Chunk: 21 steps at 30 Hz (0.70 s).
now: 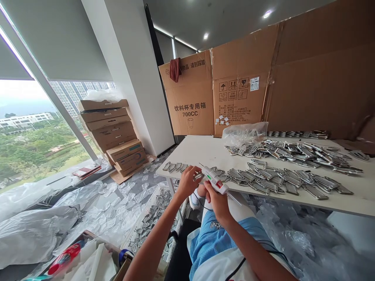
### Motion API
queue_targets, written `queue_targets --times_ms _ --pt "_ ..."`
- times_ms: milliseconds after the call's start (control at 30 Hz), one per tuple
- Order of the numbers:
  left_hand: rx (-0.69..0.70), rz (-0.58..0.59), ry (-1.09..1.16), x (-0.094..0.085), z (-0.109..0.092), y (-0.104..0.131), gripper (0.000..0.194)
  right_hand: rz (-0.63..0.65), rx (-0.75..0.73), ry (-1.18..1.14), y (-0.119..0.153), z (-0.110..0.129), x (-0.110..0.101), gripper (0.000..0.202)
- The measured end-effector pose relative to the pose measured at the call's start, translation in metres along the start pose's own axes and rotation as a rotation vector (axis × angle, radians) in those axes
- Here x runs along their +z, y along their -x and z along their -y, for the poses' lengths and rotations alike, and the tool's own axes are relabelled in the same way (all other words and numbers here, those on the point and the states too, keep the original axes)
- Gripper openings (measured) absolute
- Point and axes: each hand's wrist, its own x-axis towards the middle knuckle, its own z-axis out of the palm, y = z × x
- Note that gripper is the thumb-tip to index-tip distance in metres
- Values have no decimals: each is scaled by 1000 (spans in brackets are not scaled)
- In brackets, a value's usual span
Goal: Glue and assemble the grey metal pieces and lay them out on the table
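Observation:
My right hand (217, 198) is wrapped round the handle of a white hot glue gun (213, 180) with a red part near its rear. The gun's thin nozzle points up and left, close to the fingers of my left hand (188, 180). Those fingers are bent together in a pinch at the table's front edge, on what looks like a small grey metal piece, mostly hidden. Behind my left hand, a short row of grey metal pieces (172, 167) lies on the white table (196, 150). To the right of the gun, many similar flat pieces (269, 179) are spread out.
A larger heap of pieces (304, 152) and a clear plastic bag (244, 132) lie farther back. Cardboard panels (190, 93) wall the table's rear. Below left stand a crate of pieces (155, 218) and an open box (117, 269). Plastic wrap (117, 207) litters the floor.

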Motion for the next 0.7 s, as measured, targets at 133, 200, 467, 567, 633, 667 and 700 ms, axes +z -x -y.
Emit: queue_targets --times_ms 133,200,467,567,633,667,700 --pt "-71 -40 159 -1 2 -2 26 -6 8 16 1 2 0 43" --pt "-121 -56 253 0 3 -4 24 1 17 21 1 3 -1 41" --pt "-353 -137 599 -12 -2 -8 35 6 42 18 1 5 0 40" --pt "-386 -125 673 -18 -8 -8 36 1 47 18 1 6 0 40" --pt "-393 -104 715 -20 -12 -8 39 2 54 15 1 6 0 41" --pt "-394 -93 732 -20 -13 -8 40 3 56 14 1 6 0 41" --pt "-395 -84 746 -20 -15 -8 43 5 59 14 1 6 -1 41"
